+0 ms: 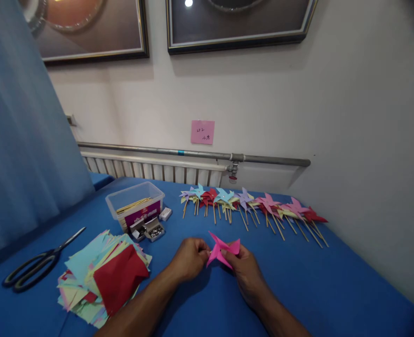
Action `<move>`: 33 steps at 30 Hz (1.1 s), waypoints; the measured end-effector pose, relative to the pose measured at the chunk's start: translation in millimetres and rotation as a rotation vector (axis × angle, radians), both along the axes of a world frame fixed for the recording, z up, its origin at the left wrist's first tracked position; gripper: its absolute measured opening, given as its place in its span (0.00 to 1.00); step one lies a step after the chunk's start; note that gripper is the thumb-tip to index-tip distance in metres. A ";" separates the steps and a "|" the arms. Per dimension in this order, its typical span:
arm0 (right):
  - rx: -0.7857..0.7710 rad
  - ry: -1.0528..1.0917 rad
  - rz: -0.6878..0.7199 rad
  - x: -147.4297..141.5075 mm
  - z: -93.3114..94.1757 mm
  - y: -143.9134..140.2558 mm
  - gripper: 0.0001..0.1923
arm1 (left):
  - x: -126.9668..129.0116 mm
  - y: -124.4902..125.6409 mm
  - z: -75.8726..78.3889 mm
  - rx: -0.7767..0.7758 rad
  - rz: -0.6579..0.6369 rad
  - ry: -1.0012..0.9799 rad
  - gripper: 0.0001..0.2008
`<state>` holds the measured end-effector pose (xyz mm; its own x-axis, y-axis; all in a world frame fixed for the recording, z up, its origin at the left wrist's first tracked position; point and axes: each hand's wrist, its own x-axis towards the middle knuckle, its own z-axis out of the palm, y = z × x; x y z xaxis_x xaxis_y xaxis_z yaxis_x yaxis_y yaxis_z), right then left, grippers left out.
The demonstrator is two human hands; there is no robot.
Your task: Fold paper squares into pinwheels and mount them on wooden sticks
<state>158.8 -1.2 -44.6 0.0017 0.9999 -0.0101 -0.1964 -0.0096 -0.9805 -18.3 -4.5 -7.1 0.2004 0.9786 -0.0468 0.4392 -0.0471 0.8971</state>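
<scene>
A bright pink paper pinwheel is held up over the blue cloth, its blades folded in toward the centre. My right hand grips it from the right, thumb pressed near its middle. On the other side, my left hand is closed in a pinch at the pinwheel's left edge; the exact spot between those fingertips is partly hidden. No stick shows on this pinwheel. Left of my left forearm lies a pile of coloured paper sheets, with a red sheet on top.
Black-handled scissors lie far left. Behind the papers stand a clear plastic tub of wooden sticks, two open small boxes of metal pins and a small white box. Several pinwheels on sticks line the blue table's back edge.
</scene>
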 end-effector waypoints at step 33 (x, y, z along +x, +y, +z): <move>-0.011 -0.023 -0.019 0.9 -2.2 2.0 0.21 | -0.8 -0.1 -0.5 0.031 -0.037 0.013 0.08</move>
<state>159.6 0.8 -46.8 0.0212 0.9996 -0.0208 -0.1742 -0.0168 -0.9846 -19.1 -4.5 -7.6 0.2357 0.9716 -0.0198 0.4482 -0.0906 0.8893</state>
